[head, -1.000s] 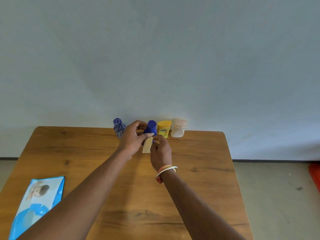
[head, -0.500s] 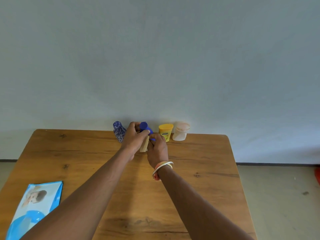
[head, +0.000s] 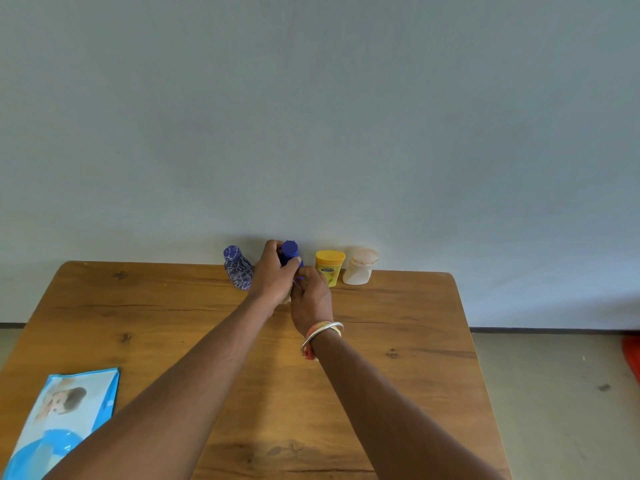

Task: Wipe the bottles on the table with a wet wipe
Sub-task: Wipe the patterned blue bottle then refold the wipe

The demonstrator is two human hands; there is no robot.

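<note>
Bottle [head: 290,252], blue-capped, gripped by left hand [head: 273,278] — right hand [head: 311,299]'s hold unclear; a slip could topple the yellow bottle [head: 329,266] beside it.

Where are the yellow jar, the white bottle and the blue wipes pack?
yellow jar [head: 330,266]: head view, on its front wall by the label.
white bottle [head: 358,273]: head view, on its body below the cap.
blue wipes pack [head: 65,420]: head view, on its printed front face.

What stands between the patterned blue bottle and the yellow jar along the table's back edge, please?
The blue-capped bottle, held by the left hand and right hand, as the head view shows.
</note>
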